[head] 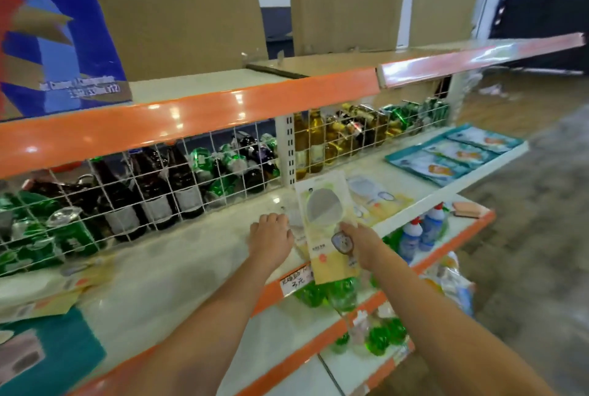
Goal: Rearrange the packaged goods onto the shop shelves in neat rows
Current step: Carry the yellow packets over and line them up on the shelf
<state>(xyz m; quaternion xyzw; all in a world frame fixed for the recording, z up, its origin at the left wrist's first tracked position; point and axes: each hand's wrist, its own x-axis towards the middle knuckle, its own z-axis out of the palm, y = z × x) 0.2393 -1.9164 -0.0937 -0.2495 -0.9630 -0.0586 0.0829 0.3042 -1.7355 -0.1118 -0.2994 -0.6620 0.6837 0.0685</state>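
A flat yellow-and-white packet [325,223] with a grey round item on its front is tilted up over the middle shelf [191,255]. My right hand [360,244] grips its right edge. My left hand [271,239] lies palm down on the shelf just left of the packet, fingers over a clear packet [291,215] lying there. Another pale packet [376,198] lies flat on the shelf to the right. Blue packets [446,156] lie in a row at the far right of the same shelf.
A white wire grid [153,191] backs the shelf, with dark and green bottles behind it. Cardboard boxes [178,13] stand on the top shelf. Green bottles [334,293] and spray bottles [420,233] fill the lower shelves. Flat packets [41,293] lie at the left. Grey floor lies to the right.
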